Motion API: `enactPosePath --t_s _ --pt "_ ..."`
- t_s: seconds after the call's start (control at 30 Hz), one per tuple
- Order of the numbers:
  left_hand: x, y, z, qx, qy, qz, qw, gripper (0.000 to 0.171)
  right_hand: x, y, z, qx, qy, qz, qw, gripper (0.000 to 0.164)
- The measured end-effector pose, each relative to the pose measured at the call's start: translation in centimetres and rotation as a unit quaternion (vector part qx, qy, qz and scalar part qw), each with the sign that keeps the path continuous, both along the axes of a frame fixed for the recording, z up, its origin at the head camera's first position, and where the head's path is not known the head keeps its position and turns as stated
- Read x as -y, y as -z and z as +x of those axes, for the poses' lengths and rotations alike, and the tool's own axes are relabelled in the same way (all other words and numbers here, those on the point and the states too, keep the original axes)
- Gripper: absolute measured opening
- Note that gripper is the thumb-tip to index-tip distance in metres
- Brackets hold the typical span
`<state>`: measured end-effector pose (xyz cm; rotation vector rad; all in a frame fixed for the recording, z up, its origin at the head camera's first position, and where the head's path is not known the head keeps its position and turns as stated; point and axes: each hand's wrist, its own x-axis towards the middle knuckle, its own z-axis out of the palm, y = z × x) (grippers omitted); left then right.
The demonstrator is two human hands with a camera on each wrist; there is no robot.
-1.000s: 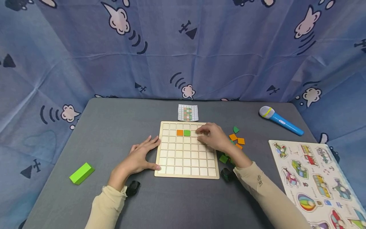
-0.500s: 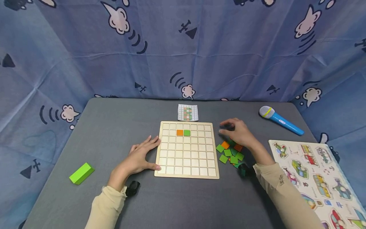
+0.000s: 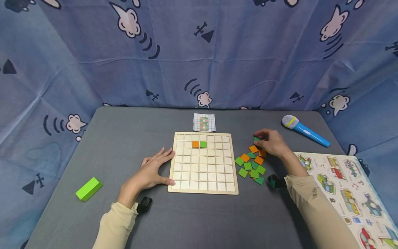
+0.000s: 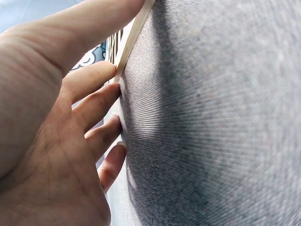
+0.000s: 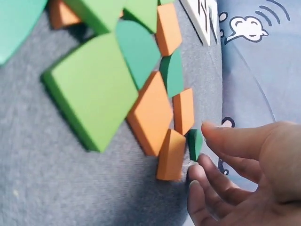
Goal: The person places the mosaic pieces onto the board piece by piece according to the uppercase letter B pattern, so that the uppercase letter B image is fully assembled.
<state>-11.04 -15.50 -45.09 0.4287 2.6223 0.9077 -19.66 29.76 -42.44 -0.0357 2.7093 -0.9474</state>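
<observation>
At the left edge of the board (image 3: 199, 176), the left hand (image 3: 150, 173) spreads wide; the right hand (image 3: 270, 142) pinches a green tile (image 5: 194, 143).

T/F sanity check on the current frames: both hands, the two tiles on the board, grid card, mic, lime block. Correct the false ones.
1. The left hand touches the board. True.
2. The right hand is over the board. False: it is off to the board's right, with thumb and fingertips at a dark green piece.
3. An orange tile and a green tile sit in adjoining cells of one row. True.
4. The microphone lies left of the board. False: it lies to the right.
5. The grid card lies beyond the board's far edge. True.
6. The lime block is on the board. False: it lies left of the left hand.
</observation>
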Motion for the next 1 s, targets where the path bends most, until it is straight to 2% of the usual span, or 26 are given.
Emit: enactPosePath --t_s 0.23,0.5,0.63,0.87,1.0 --pt "-0.1 -0.1 0.1 0.003 0.001 0.006 1.0000 0.107 -0.1 0.8 -0.3 -0.001 0.034 0.003 0.999 0.039" --pt "0.0 -0.1 0.1 0.001 0.000 0.007 1.0000 0.108 0.2 0.8 -0.4 -0.012 0.027 0.000 1.000 0.034" --pt "0.1 0.0 0.0 0.001 0.000 0.003 1.0000 0.107 0.6 0.7 -0.2 -0.034 0.015 -0.005 0.999 0.030" --pt "0.1 0.2 0.0 0.001 0.001 0.005 1.0000 0.107 2.2 0.4 0.1 -0.102 0.006 -0.017 0.995 0.019" --pt "0.1 0.2 -0.1 0.002 0.000 0.006 1.0000 0.108 3.3 0.2 0.0 -0.110 0.003 -0.029 0.994 0.015"
